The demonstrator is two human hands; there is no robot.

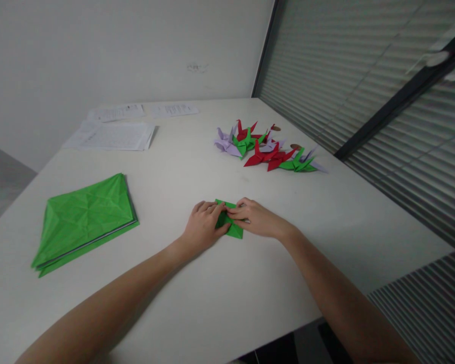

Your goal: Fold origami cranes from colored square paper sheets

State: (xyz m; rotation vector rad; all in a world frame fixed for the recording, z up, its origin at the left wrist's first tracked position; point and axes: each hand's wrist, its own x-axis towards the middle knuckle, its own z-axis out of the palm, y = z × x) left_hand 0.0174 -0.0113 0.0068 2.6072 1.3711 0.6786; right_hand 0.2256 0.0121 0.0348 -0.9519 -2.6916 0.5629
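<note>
A small folded green paper lies on the white table in front of me. My left hand rests on its left side, fingers curled and pressing down on the paper. From the right, my right hand meets it, fingertips pinched on the paper's upper edge. Both hands cover much of the fold.
A stack of green paper sheets lies at the left. Several folded paper cranes in red, green and lilac sit at the back right. Printed white sheets lie at the far left. Window blinds run along the table's right side.
</note>
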